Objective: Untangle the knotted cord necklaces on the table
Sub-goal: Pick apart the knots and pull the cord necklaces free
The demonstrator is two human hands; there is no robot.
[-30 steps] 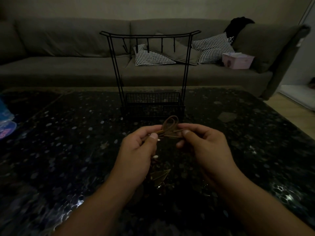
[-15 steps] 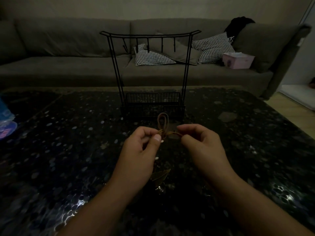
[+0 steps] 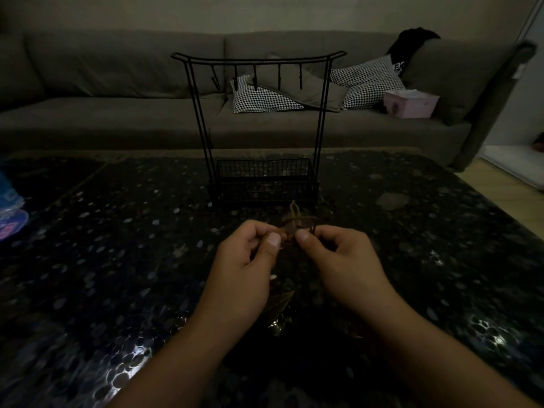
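Just below the centre of the frame, both hands work a brown cord necklace held above the dark speckled table. The left hand pinches the cord between thumb and curled forefinger, and the right hand pinches it the same way, the two thumb tips almost touching. Between and just above them the cord bunches into a small knot, with a narrow loop poking upward toward the black wire jewellery stand that rises behind it at mid-frame. Lower down, between the wrists, something brownish and glinting lies on or hangs over the table; the light is too dim to tell whether it is a pendant or more cord. The step in hand looks like the loosening of the knot itself, the tangle not yet free. The next move probably calls for one hand to anchor the knot while the other eases the upright loop wider, with small pulls rather than a hard tug, which would likely tighten it. A grey sofa fills the upper part of the frame.
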